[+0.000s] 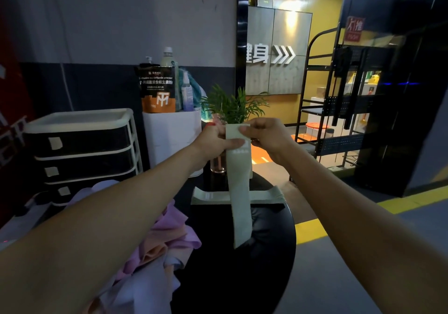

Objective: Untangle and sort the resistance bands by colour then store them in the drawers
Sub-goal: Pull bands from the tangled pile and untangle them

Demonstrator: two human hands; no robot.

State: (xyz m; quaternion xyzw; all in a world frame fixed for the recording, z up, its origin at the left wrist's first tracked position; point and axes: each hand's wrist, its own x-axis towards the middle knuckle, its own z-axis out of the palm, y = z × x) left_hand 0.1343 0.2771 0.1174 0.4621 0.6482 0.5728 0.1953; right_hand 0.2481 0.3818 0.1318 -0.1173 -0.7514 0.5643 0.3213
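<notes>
Dim gym corner, grey wall behind, yellow-lit hallway off to the right. Far left: white drawer unit with three dark drawers, each tagged with a small pale label, all closed as far as can be told. Just right of it, on top of a white cylinder stand: black-and-orange supplement pouch, a couple of bottles crammed behind and beside it. Lower left, under the left forearm: messy pile of bands in purple, peach and pale lilac, lying on the left edge of a round black table.

Centre: left hand pinching the top of a pale green band, thumb pressed flat across its front. Right hand pinching the same top edge from the other side, fingers curled round it. Band hanging straight down between both hands, lower end dangling above the tabletop. Behind it, flat on the table: stack of folded green bands, neat and apart from the mixed pile. Small green plant in a glass just behind the hands.

Right side: black metal rack, well apart from the table, yellow floor stripe below.
</notes>
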